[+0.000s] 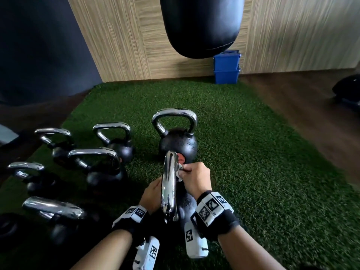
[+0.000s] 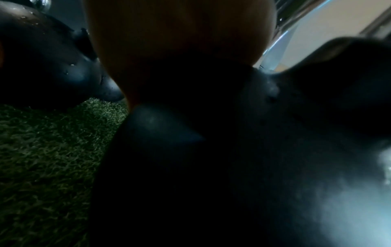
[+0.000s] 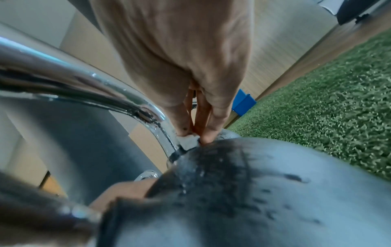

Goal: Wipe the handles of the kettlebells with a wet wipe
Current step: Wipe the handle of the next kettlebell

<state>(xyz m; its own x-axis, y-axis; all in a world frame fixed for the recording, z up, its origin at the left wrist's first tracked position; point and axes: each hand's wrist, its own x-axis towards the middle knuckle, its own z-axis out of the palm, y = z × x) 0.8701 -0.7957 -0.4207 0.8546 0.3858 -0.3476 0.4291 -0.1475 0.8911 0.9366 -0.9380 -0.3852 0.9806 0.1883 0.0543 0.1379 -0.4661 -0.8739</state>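
The nearest kettlebell [image 1: 186, 206] stands on the turf between my hands, its chrome handle [image 1: 169, 184] seen end-on. My right hand [image 1: 183, 171] pinches a small white wet wipe [image 1: 180, 173] against the far leg of that handle. The right wrist view shows the right hand [image 3: 194, 137] pressing the wipe [image 3: 187, 141] where the handle [image 3: 84, 86] meets the wet black body [image 3: 253, 192]. My left hand [image 1: 153, 192] lies against the kettlebell's left side, its fingers hidden behind the handle. The left wrist view is dark, with the palm [image 2: 180, 41] close against the body [image 2: 275, 150].
A larger kettlebell [image 1: 177, 141] stands just beyond, and several smaller ones [image 1: 97, 164] sit in rows to the left. All rest on green turf [image 1: 253, 152]. A black punching bag [image 1: 200, 26] hangs ahead, with stacked blue bins [image 1: 227, 68] by the wall.
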